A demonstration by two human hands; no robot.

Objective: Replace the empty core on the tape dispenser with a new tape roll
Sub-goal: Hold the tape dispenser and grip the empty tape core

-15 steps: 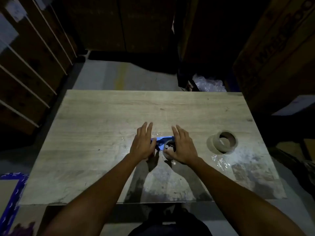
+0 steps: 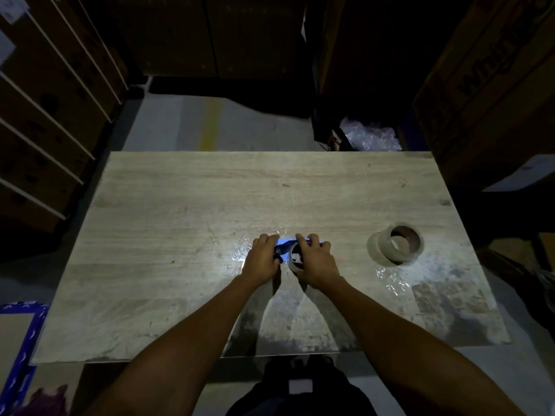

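Your left hand point(image 2: 263, 259) lies over the left end of the blue dispenser point(image 2: 283, 247), just below the centre of the frame, with its fingers curled down around it. The hand hides most of the dispenser body, so you see only a blue strip between your two hands. Your right hand point(image 2: 315, 262) is closed around the core point(image 2: 295, 259), a pale ring seated on the dispenser's right side, with fingers across its far edge and the thumb hidden. Whether the core is still on its hub or already lifting free cannot be told, because the light is dim and the hands cover the joint.

The roll point(image 2: 398, 243) lies on the worktop point(image 2: 180, 205) at the right of the frame, well apart from your hands, its hole facing up and toward you. Crumpled clear film point(image 2: 390, 277) glints just below it.

Dark cartons fill the upper frame, their printing too dim to read, and clear plastic wrap point(image 2: 369, 135) shows beyond the worktop's far edge.
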